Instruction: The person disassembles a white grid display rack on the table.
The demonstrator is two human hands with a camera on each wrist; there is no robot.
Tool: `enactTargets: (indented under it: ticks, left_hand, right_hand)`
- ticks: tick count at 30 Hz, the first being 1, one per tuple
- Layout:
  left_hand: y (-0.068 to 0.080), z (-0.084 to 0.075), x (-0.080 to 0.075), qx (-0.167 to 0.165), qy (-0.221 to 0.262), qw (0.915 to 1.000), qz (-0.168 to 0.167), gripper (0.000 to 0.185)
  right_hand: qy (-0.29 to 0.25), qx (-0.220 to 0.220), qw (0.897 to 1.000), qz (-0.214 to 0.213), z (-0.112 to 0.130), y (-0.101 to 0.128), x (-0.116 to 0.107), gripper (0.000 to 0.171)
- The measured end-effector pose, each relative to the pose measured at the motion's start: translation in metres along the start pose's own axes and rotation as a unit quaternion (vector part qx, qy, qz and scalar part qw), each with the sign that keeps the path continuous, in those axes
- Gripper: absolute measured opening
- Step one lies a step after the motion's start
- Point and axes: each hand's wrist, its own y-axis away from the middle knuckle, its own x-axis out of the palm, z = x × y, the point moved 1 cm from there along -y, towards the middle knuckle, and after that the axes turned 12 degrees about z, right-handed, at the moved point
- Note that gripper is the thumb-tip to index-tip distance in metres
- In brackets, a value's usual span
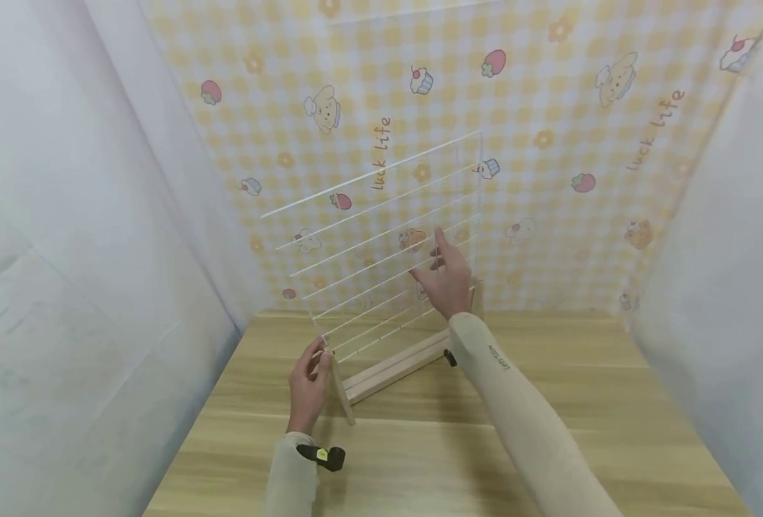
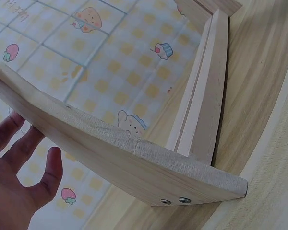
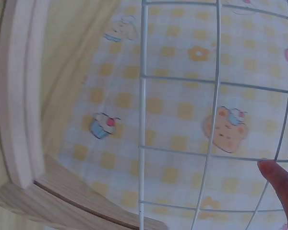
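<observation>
Both hands are on the clear panel [image 1: 381, 244], which stands tilted in the wooden stand [image 1: 394, 370] at the table's [image 1: 549, 431] 12 o'clock. Left hand [image 1: 308, 384] pinches the stand's upright; right hand [image 1: 448, 276] presses spread fingers against the panel. Seating looks nearly finished; only release seems left.

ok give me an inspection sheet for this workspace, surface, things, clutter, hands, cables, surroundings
surface: light wooden table, wood grain running across it.
job's things: clear acrylic panel with parallel ridges, standing tilted in a wooden stand; the stand's curved side foot shows two screws.
clutter: nothing seen.
hands: left hand grips the near foot of the stand; right hand has straight fingers at the panel's face, contact unclear. Both arms in beige sleeves, each with a black wrist device.
cables: nothing seen.
surroundings: yellow checked backdrop with cartoon dogs, cupcakes and strawberries; pale walls on both sides.
</observation>
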Motion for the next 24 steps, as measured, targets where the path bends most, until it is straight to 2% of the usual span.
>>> enactTargets:
  ticks: [5, 9, 12, 17, 24]
  left_hand:
    - [-0.001, 0.002, 0.002, -0.006, 0.002, 1.0, -0.005, 0.036]
    - [0.0, -0.001, 0.002, 0.002, -0.003, 1.0, -0.002, 0.035]
    - [0.001, -0.003, 0.002, 0.008, -0.008, 0.9999, -0.003, 0.034]
    - [0.001, -0.002, 0.001, 0.007, -0.011, 0.9999, -0.008, 0.033]
    - [0.0, 0.0, 0.001, -0.013, -0.022, 0.9996, 0.009, 0.033]
  right_hand:
    - [0.058, -0.092, 0.994, -0.009, 0.01, -0.016, -0.015, 0.087]
    - [0.097, -0.123, 0.988, 0.009, 0.015, -0.023, -0.032, 0.087]
    - [0.102, -0.118, 0.987, 0.041, 0.011, -0.022, -0.044, 0.088]
    - [0.095, -0.075, 0.988, 0.098, -0.004, -0.011, -0.059, 0.089]
    - [0.099, -0.02, 0.981, 0.164, -0.029, 0.011, -0.073, 0.094]
